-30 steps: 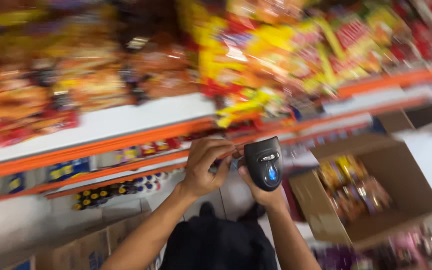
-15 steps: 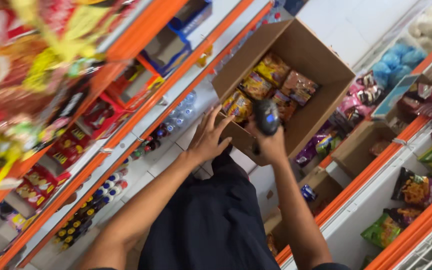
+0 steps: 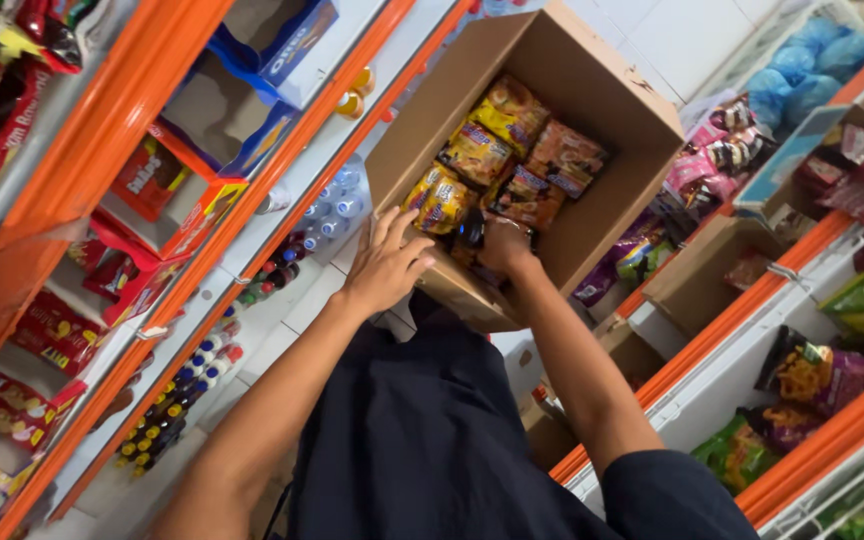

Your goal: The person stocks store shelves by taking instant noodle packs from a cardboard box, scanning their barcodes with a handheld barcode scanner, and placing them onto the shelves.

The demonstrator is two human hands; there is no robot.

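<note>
An open cardboard box (image 3: 602, 110) stands on the floor in a shop aisle. Inside it lie several yellow and orange snack packets (image 3: 512, 150). My right hand (image 3: 502, 245) reaches over the box's near wall and holds a small black handheld scanner (image 3: 470, 232) just above the packets. My left hand (image 3: 384, 265), fingers spread, rests against the near edge of the box beside a yellow packet (image 3: 437, 200). Both of my forearms stretch down from the bottom of the view over my dark shirt.
Orange-edged shelves run along both sides. The left shelves (image 3: 182, 200) hold red and blue cartons and rows of small bottles (image 3: 177, 400). The right shelves (image 3: 812, 380) hold snack bags. A smaller cardboard box (image 3: 697, 280) sits to the right.
The view has swung down from the shelf to the box on the floor. Both hands have dropped from chest height into the box's near edge, the scanner still in my right hand.
</note>
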